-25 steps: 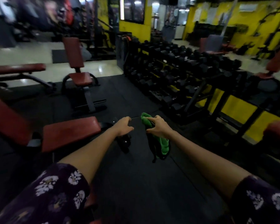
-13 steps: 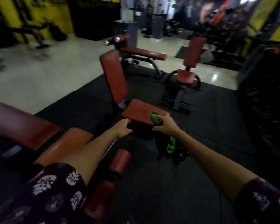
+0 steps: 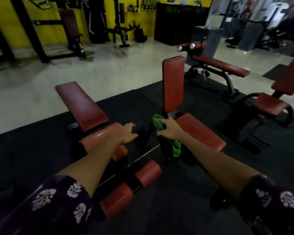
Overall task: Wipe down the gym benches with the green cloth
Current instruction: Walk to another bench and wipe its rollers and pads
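Observation:
My right hand (image 3: 169, 128) grips the green cloth (image 3: 161, 128), whose twisted tail hangs down below my wrist. The hand is in the air just left of the seat of a red bench (image 3: 201, 133) with an upright back pad (image 3: 173, 83). My left hand (image 3: 129, 133) is held out with loosely curled fingers and holds nothing; it hovers at the right edge of the seat of a second red bench (image 3: 81, 102) whose back pad lies flat.
Red foam rollers (image 3: 132, 185) of the near bench lie between my arms on the black rubber mat. A decline bench (image 3: 217, 63) and another seat (image 3: 270, 106) stand at the right. Black machines line the yellow wall behind, across pale tiled floor.
My view has swung left, away from the dumbbell rack toward the red benches. Both arms stay stretched out, the cloth still in my right hand.

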### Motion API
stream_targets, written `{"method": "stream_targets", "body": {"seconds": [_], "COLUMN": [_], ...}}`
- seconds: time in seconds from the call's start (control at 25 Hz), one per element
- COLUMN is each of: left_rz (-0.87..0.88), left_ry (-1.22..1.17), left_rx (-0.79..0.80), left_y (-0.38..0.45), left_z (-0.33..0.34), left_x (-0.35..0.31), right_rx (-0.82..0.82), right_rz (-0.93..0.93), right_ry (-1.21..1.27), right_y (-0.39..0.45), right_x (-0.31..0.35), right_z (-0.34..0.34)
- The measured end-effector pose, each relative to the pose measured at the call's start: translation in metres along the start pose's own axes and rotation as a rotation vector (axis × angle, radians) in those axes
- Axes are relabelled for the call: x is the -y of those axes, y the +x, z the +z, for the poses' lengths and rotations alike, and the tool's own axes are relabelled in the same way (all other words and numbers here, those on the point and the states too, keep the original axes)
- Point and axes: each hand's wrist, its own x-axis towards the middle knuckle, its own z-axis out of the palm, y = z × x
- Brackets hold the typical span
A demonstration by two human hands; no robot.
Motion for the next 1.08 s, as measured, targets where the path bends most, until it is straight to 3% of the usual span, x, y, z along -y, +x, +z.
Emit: {"method": "stream_targets", "body": {"seconds": [0.16, 0.48, 0.76, 0.92, 1.08], "left_rz": [-0.139, -0.419, -0.483, -0.537, -0.459], "left_ry": [0.012, -0.257, -0.319, -0.310, -0.250], "left_rx": [-0.034, -0.097, 0.031, 0.083, 0.098], "left_y": [-0.012, -0.028, -0.054, -0.044, -0.007], "left_z": [0.009, 0.079, 0.198, 0.243, 0.296], "left_x": [0.017, -0.016, -0.070, -0.067, -0.048], "right_rx": [0.080, 0.256, 0.375, 0.440, 0.469], "right_rz": [-0.087, -0.282, -0.297, -0.311, -0.268], "right_ry": [0.001, -0.137, -0.169, -0.161, -0.158], "right_y": [0.024, 0.029, 0.023, 0.026, 0.041], "right_x": [-0.001, -0.054, -0.133, -0.159, -0.197], "right_z": [0.009, 0.014, 0.037, 0.085, 0.157]}}
